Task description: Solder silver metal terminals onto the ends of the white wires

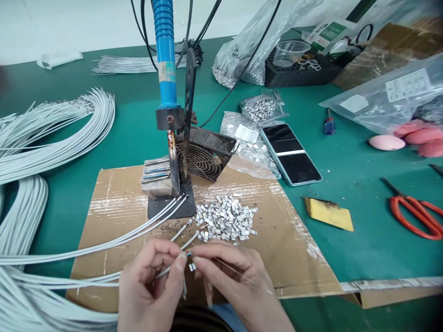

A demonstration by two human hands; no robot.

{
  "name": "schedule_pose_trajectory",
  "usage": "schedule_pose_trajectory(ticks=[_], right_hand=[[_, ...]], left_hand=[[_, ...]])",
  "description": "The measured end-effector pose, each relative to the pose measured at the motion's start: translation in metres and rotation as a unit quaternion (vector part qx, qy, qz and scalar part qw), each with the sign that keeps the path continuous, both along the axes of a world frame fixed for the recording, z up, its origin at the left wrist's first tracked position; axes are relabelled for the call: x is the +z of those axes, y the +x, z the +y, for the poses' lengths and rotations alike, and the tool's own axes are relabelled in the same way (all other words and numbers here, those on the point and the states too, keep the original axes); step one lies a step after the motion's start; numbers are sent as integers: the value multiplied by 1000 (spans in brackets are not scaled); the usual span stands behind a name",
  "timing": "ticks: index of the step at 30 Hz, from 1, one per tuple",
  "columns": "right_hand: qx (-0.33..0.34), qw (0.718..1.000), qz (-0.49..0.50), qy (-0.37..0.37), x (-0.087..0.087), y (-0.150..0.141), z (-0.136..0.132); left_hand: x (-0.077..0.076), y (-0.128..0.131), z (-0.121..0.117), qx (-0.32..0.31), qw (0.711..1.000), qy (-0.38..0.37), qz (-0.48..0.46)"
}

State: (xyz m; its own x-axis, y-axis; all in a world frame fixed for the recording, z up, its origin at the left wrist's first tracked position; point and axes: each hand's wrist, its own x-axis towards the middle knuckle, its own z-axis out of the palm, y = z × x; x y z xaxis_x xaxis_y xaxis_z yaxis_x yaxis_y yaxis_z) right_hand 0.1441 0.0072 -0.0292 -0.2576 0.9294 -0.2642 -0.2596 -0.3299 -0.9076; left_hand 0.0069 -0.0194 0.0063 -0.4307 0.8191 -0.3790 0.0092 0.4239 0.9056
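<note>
My left hand [152,281] pinches the end of a thin white cable [104,279] near the front of a cardboard sheet [277,230]. My right hand [235,281] meets it, fingers pinched on a tiny metal piece [192,266] at the cable's tip, with a thin wire running back over the hand. Just beyond lies a heap of small silver metal pieces [224,219]. A blue-handled soldering iron [165,69] stands upright in a black stand [171,203], with more white cable ends lying at its base.
Big bundles of white cables [41,138] fill the left side of the green table. A small fan [204,157] sits behind the stand. To the right are a phone [290,154], bags of parts [261,108], a yellow sponge [328,214], red scissors [415,212] and a small screwdriver [329,123].
</note>
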Motion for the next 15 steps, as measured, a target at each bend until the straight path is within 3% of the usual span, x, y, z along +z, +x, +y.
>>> schedule_pose_trajectory(ticks=[9,15], right_hand=[[-41,996,1,-75,12,-6,-5],[-127,990,11,-65,9,-21,-16]], left_hand=[[-18,2,-12,-5,995,39,95],[-17,4,-14,6,998,34,49]])
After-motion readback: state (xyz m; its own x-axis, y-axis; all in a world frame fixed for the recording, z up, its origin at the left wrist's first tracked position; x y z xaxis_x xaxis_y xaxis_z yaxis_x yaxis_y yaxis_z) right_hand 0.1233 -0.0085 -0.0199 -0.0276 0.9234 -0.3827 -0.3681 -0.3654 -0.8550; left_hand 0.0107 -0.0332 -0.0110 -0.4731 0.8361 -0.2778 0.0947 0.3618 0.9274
